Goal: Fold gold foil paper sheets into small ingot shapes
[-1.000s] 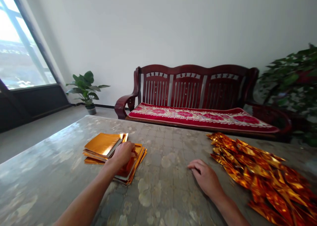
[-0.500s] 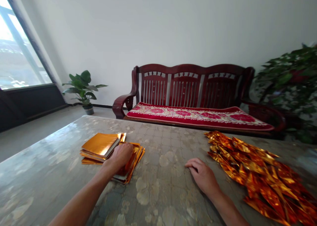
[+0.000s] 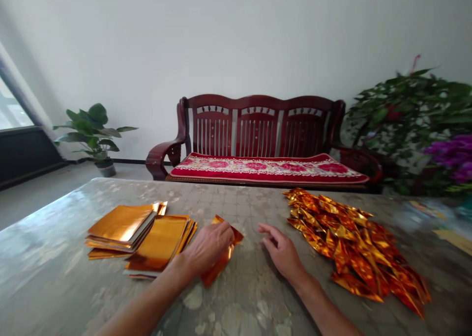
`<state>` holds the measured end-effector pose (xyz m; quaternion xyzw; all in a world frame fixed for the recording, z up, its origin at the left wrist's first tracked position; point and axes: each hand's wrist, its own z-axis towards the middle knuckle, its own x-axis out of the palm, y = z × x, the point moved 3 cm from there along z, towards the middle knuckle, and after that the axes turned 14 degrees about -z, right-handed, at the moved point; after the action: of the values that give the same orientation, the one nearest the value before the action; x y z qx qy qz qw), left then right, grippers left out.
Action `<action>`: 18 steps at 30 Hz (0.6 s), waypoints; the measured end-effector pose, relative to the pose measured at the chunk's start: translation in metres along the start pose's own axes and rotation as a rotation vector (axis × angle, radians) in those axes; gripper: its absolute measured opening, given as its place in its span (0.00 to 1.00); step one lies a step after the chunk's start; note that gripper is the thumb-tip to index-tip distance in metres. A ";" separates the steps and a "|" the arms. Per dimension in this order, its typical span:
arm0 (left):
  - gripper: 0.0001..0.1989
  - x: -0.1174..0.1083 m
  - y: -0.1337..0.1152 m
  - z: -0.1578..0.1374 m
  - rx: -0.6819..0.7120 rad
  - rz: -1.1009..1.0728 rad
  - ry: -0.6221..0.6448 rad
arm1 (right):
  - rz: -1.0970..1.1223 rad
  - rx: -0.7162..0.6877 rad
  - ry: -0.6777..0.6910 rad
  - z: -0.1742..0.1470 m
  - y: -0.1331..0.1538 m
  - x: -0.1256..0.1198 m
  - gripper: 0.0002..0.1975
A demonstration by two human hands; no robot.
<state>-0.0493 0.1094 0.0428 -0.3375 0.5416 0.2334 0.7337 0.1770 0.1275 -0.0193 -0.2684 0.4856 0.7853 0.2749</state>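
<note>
My left hand (image 3: 210, 245) is closed on a sheet of shiny orange-gold foil paper (image 3: 217, 272), which sticks out above and below the fingers over the middle of the table. My right hand (image 3: 282, 252) hovers or rests just right of it, fingers apart, holding nothing. Left of my left hand lie two stacks of foil paper: one farther left (image 3: 120, 223) and one nearer the hand (image 3: 162, 240), partly overlapped. To the right of my right hand spreads a pile of folded foil pieces (image 3: 350, 247) with pointed ends.
The table (image 3: 92, 301) has a patterned, glossy cover. Behind it stands a dark red wooden bench (image 3: 258, 129) with a floral red cushion (image 3: 269, 168). A potted plant (image 3: 94, 129) is at the left. Leafy plants (image 3: 405, 115) and purple flowers (image 3: 452, 156) are at the right, near a clear plastic bag (image 3: 427, 215).
My left hand has moved right from the nearer stack, bringing a foil sheet to the middle of the table. My right hand's fingers have opened slightly. The view has turned right.
</note>
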 end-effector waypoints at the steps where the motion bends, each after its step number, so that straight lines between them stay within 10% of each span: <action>1: 0.08 0.010 -0.008 0.008 0.069 -0.006 -0.013 | 0.024 -0.049 -0.001 -0.001 0.003 0.000 0.27; 8: 0.07 0.056 -0.020 0.030 0.242 -0.198 -0.026 | -0.072 -0.150 0.061 0.000 0.006 0.004 0.27; 13: 0.05 0.050 -0.005 0.023 -0.137 -0.337 -0.106 | -0.093 -0.001 0.040 0.004 0.005 0.000 0.20; 18: 0.37 0.049 0.006 0.018 -0.472 -0.234 -0.265 | -0.434 0.005 0.077 -0.003 0.025 -0.001 0.08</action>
<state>-0.0268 0.1258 -0.0018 -0.5257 0.3294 0.3088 0.7210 0.1607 0.1155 -0.0042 -0.3955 0.4284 0.6958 0.4195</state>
